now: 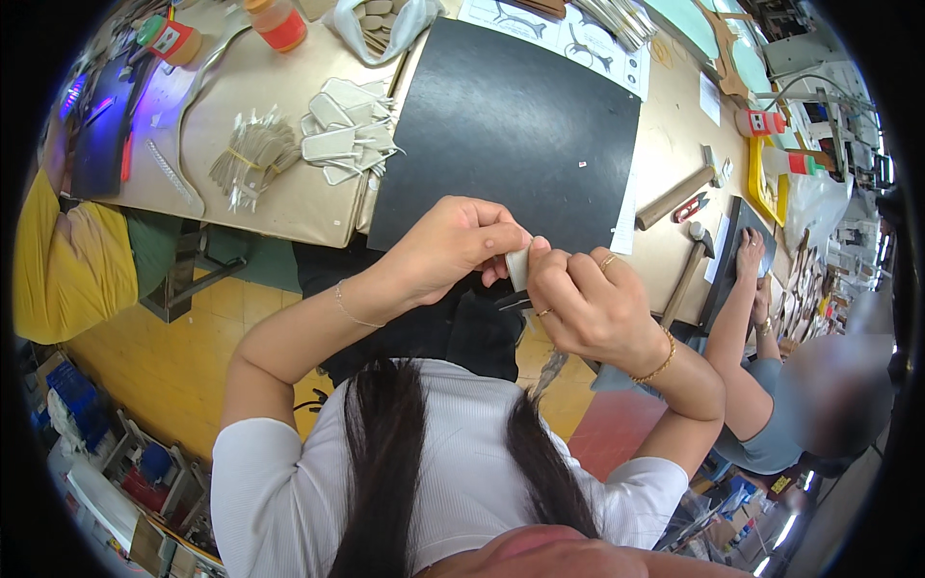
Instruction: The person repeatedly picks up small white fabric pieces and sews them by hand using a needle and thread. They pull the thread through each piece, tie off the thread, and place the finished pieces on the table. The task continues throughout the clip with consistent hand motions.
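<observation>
Both of my hands meet at the near edge of a black mat (520, 116). Between them is a small pale flat piece (518, 270), pinched from both sides. My left hand (458, 246) grips its upper left part with thumb and fingers. My right hand (588, 294) has its fingers curled at the piece's right side, and a thin dark tool (514, 301) sticks out from under that hand. What kind of tool it is stays hidden. Left of the mat lies a pile of pale, tag-shaped pieces (347, 130).
A banded bundle of thin strips (255, 154) lies farther left, near capped jars (171, 40). A bag of brown ovals (378, 21) stands behind. On the right are a hammer (686, 275), a mallet (679, 193) and red snips (690, 208). A co-worker's hand (750, 250) works beyond.
</observation>
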`<state>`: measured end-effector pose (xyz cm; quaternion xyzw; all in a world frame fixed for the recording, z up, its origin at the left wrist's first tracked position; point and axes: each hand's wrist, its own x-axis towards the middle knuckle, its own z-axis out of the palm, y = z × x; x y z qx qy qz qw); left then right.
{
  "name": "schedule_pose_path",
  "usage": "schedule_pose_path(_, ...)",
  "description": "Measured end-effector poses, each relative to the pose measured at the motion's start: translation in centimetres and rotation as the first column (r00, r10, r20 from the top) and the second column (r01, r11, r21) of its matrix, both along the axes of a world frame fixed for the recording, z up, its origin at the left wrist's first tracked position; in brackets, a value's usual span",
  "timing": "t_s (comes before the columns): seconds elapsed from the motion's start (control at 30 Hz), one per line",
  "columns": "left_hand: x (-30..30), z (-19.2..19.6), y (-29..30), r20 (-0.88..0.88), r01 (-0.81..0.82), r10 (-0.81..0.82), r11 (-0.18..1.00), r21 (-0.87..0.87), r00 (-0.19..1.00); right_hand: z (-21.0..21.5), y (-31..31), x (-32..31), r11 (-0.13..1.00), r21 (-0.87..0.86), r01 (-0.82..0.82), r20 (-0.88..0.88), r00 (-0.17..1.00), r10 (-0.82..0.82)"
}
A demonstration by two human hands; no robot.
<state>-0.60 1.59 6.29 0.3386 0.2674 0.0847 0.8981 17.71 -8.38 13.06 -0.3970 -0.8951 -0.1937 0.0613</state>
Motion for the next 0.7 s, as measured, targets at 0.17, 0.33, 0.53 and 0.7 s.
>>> schedule_pose_path(0.17, 0.3, -0.4, -0.4, -0.007, -0.117, 0.116, 0.992, -0.057, 0.993, -0.1, -0.4, -0.5, 0.996, -0.042, 0.083, 0.116, 0.99, -0.078)
schedule_pose_path(0.33, -0.2, 0.0, 0.0, -0.049, -0.122, 0.121, 0.992, -0.016, 0.991, 0.0, -1.3, -0.4, 0.909, -0.329, 0.256, -0.167, 0.931, -0.323)
schedule_pose_path(0.53, -0.9, 1.4, -0.1, -0.036, -0.089, 0.104, 0.949, 0.303, 0.994, -1.3, -0.6, 0.2, 0.714, -0.677, 0.177, -0.696, 0.163, -0.7)
schedule_pose_path(0.7, -1.2, 2.3, -0.6, -0.04, -0.122, 0.147, 0.92, 0.372, 0.988, -2.5, 0.4, -0.1, 0.606, -0.782, -0.148, -0.602, -0.073, -0.795)
